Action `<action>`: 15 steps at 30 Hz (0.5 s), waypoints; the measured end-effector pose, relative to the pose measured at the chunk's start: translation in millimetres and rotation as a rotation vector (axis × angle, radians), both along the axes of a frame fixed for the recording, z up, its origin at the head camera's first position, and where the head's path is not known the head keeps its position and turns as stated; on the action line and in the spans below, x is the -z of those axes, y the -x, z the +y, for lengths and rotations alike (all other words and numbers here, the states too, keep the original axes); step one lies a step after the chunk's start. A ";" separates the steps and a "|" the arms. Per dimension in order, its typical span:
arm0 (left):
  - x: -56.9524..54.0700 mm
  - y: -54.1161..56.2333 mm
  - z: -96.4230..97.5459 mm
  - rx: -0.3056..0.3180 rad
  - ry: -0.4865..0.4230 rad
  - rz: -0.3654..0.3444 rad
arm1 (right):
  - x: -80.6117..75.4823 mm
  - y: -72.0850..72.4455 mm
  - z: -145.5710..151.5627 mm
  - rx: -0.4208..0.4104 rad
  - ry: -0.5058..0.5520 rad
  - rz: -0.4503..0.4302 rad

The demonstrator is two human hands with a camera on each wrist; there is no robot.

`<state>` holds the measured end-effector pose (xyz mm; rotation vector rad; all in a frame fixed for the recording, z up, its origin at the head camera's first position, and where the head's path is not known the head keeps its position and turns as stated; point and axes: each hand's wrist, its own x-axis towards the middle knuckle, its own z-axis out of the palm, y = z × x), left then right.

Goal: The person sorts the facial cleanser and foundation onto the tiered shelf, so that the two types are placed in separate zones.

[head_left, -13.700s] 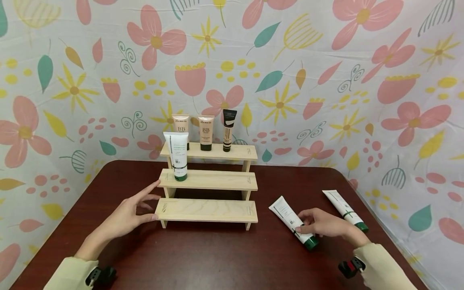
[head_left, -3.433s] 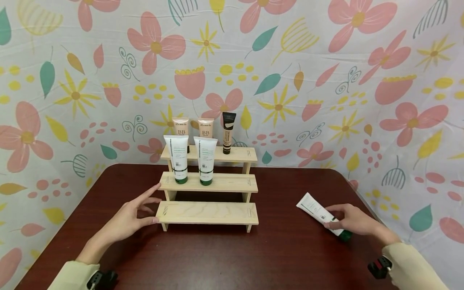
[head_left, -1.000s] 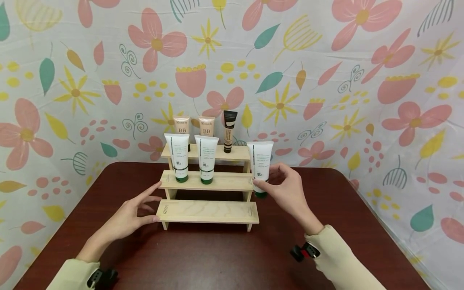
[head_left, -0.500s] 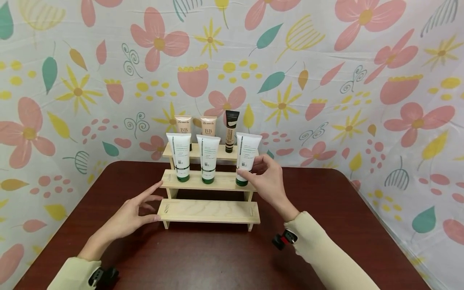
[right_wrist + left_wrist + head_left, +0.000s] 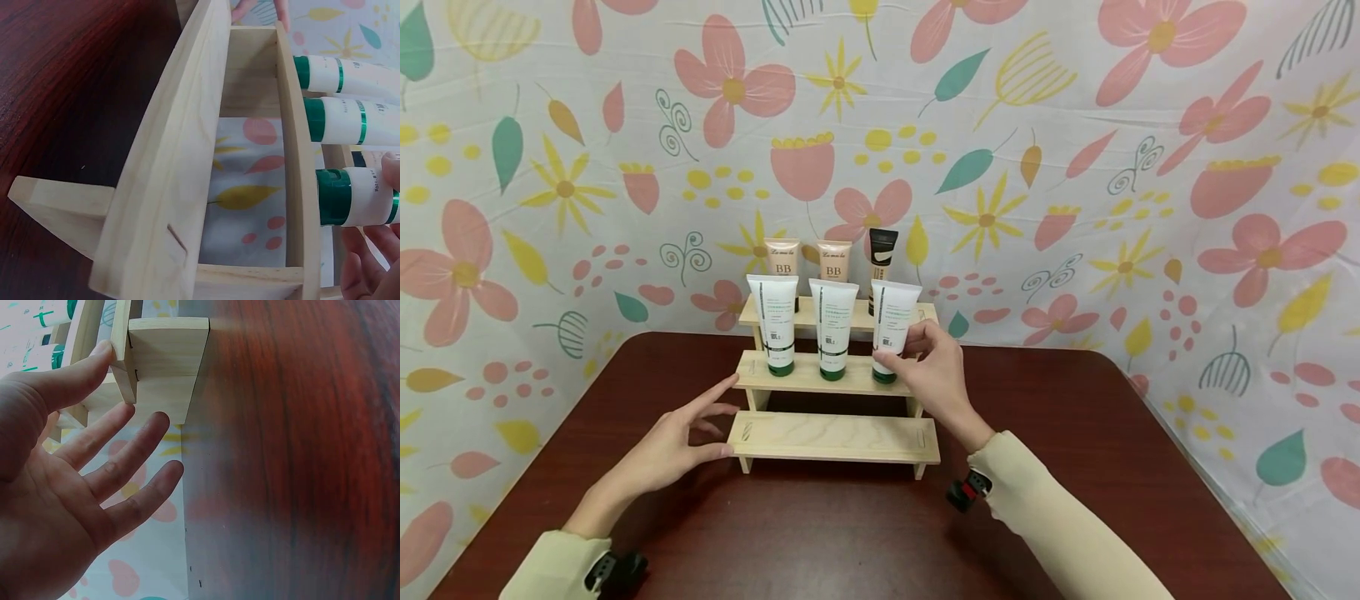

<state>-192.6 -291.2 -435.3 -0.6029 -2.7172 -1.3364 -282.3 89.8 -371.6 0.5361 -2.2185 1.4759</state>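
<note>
My right hand (image 5: 936, 371) pinches a white squeeze tube (image 5: 895, 315) with a green cap, thumb in front and fingers behind. The tube stands cap down at the right end of the middle step of a three-tier wooden display stand (image 5: 835, 433). In the right wrist view its green cap (image 5: 334, 197) is right at that step. Two matching tubes, a left one (image 5: 773, 321) and a middle one (image 5: 832, 325), stand upright on the same step. My left hand (image 5: 662, 446) has its fingers extended, with thumb and index fingertips touching the stand's left edge.
On the top step, behind the white tubes, are two beige BB cream tubes (image 5: 784, 257) (image 5: 833, 260) and a black-capped tube (image 5: 882, 248). The stand rests on a dark red-brown table (image 5: 820, 533). A floral cloth (image 5: 1037, 167) hangs behind it.
The third white tube, earlier lying at the table's right, has been picked up, turned upright and brought left onto the middle step. The left hand has stayed at the stand's left edge.
</note>
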 end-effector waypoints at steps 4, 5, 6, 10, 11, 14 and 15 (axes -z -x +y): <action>1.2 0.6 0.8 -0.010 0.005 -0.006 | 1.9 1.9 -2.6 -0.003 0.000 -0.002; 1.4 0.8 0.9 -0.012 0.008 -0.006 | 2.1 2.1 -3.0 -0.003 0.000 -0.001; 1.7 1.1 0.9 -0.014 0.011 -0.007 | 2.4 2.2 -3.3 -0.003 0.000 0.001; 2.8 1.8 0.3 -0.014 0.019 0.001 | 3.5 2.6 -3.9 -0.002 0.002 0.002; 3.0 1.9 0.2 -0.015 0.017 0.001 | 3.7 2.8 -4.0 -0.004 0.003 0.002; 3.4 2.4 -0.1 -0.014 0.019 0.003 | 4.1 3.7 -4.3 -0.007 0.002 0.002; 3.5 2.6 0.1 -0.018 0.018 -0.001 | 4.3 4.2 -4.5 -0.009 0.001 0.001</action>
